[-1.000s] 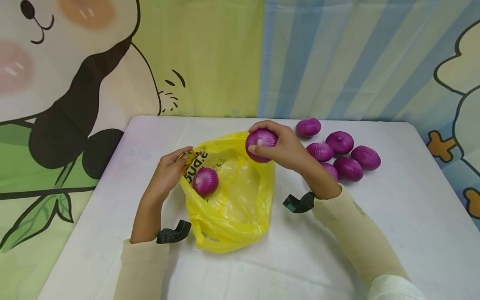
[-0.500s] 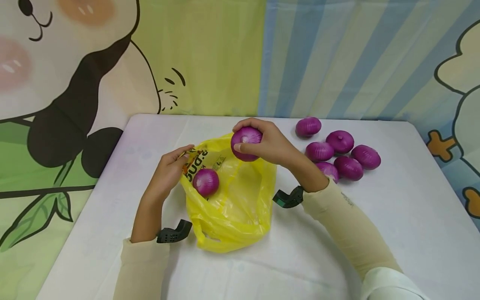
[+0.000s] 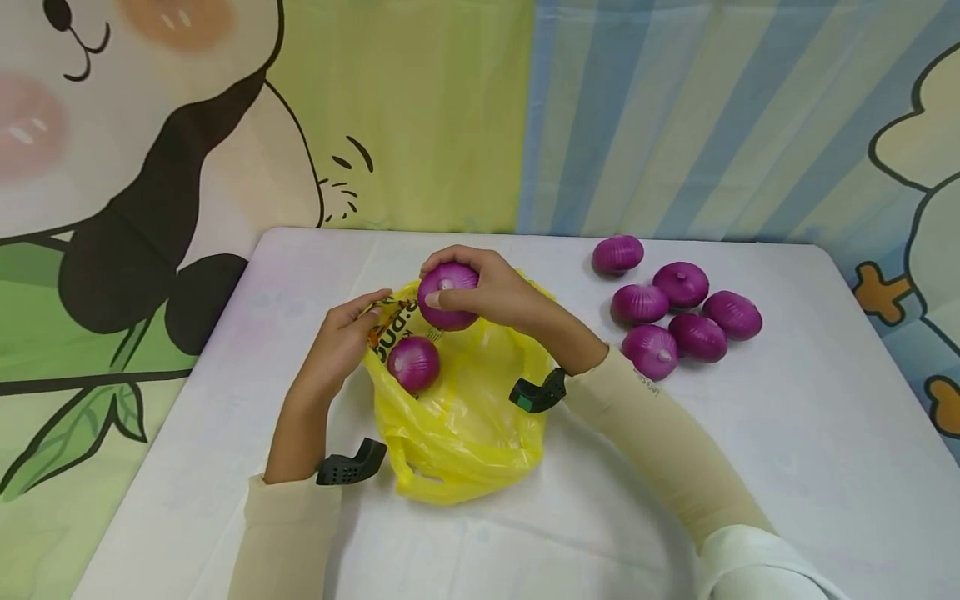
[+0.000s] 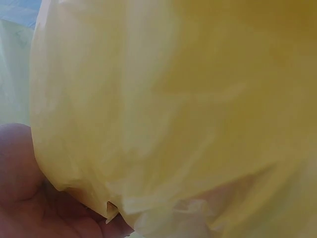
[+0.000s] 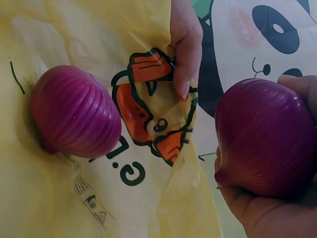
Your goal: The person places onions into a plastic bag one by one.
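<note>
A yellow plastic bag (image 3: 457, 433) lies open on the table, its printed inner side showing. My left hand (image 3: 339, 346) pinches the bag's left rim between thumb and fingers; in the left wrist view the yellow film (image 4: 163, 109) covers most of that hand. One purple onion (image 3: 414, 365) rests inside the bag near the left rim. Over the bag's far part, my right hand (image 3: 491, 292) grips another purple onion (image 3: 447, 296), thumb on the near side and fingers over the top. In the right wrist view this held onion (image 5: 267, 139) appears beside the bagged onion (image 5: 77, 111).
Several loose purple onions, among them a near one (image 3: 650, 352) and a far one (image 3: 618, 254), sit to the right of the bag on the white table (image 3: 600, 517). A cartoon-printed curtain (image 3: 420, 117) hangs behind the table.
My right hand has carried its onion leftward across the bag, toward my left hand. The nearest loose onion shows fully now that the right arm has shifted. My left hand stays on the rim.
</note>
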Motion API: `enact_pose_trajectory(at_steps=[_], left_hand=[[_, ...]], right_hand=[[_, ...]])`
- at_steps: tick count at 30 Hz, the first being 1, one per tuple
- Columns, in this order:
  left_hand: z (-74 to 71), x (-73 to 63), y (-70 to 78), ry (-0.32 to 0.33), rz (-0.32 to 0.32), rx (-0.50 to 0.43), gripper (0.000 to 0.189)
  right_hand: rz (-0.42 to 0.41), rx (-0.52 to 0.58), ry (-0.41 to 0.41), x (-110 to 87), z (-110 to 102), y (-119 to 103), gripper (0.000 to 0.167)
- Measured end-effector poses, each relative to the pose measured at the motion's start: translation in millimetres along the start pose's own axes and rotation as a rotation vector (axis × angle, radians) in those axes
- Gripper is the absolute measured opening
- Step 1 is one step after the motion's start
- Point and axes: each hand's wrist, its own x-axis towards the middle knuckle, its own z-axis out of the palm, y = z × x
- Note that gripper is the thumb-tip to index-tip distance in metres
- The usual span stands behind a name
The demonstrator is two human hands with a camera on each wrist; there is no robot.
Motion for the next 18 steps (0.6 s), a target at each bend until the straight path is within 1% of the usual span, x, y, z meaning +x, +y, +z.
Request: enact_pose_trajectory(at_steps=[4,8,12,14,18], left_hand=[[-0.8,-0.5,1.0,-0.004,0.008,-0.005,0.045],[-0.4,-0.5,1.0,-0.001,0.019,-0.001,0.044],[0.4,0.7,0.5,0.000,0.019,0.004,0.044],[0.6,1.2,0.0,0.001,0.017,0.001,0.044],[0.3,0.8,-0.1,0.002,0.019,-0.013,0.044]], right_hand=[[0.011,0.016,-0.022,5.5,8,3,0.031],[0.047,0.036,-0.039,6.7,13,10,0.030],[0.110,0.049,-0.029,6.1,15,22,0.030],[0.140,0.038,-0.022,5.5,15,28,0.031],[0.153,0.026,-0.024,3.0,15,41,0.032]])
